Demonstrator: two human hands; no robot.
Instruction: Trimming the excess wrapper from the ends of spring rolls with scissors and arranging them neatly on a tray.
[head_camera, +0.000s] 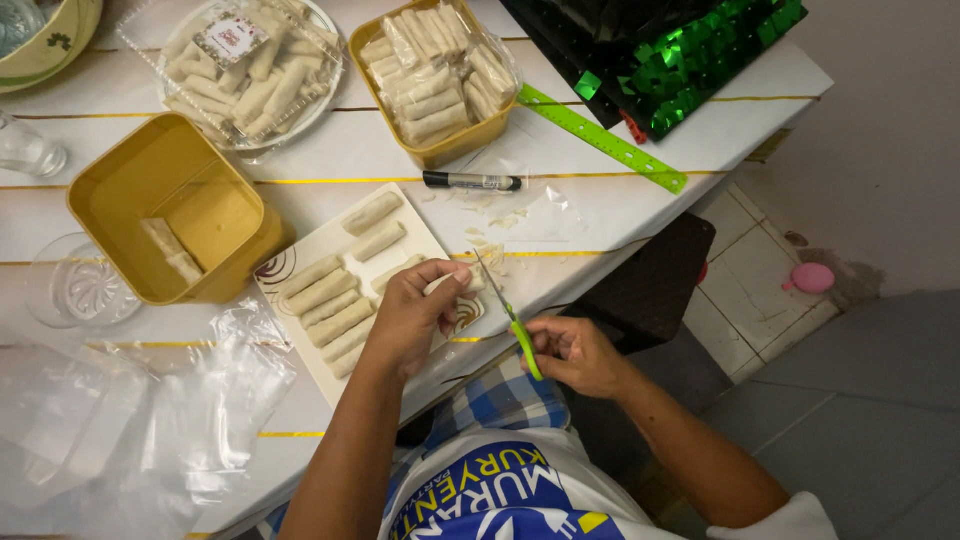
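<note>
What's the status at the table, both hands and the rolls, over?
Left hand holds a wrapped roll over the white tray. Right hand grips green-handled scissors, blades at the roll's end. Black marker and green ruler lie beyond, apart.

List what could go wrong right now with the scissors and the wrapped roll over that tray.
1. The scissors in the right hand cut close to the left hand fingers pinching the wrapped roll; a slip might nick them.
2. The roll is held near the tray edge by the table rim, so it or the trimmings could drop to the floor.
</note>
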